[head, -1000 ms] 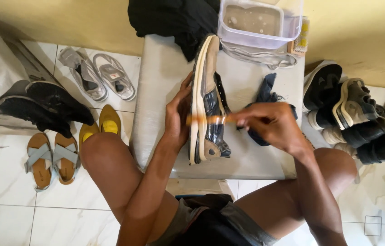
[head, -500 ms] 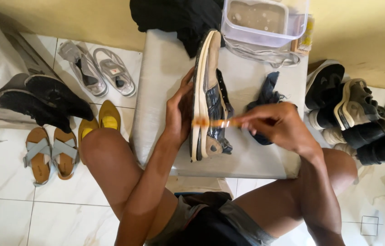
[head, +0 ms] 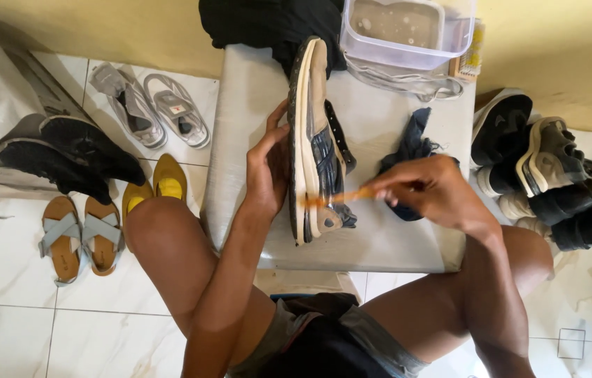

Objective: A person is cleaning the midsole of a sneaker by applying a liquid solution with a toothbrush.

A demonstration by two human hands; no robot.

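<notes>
- We steady the shoe (head: 313,140) on its side with our left hand (head: 268,164); its long axis runs away from us along the grey stool (head: 240,140).
- Our right hand (head: 436,192), fingers pinched on a thin orange brush (head: 341,197), reaches its tip leftward to the sole.
- Since a second ago, hands and shoe have hardly shifted.

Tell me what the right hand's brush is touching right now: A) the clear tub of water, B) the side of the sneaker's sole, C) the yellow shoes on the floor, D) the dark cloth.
B: the right hand holds the orange brush with its tip against the sole edge of the sneaker, which the left hand steadies on its side.
</notes>
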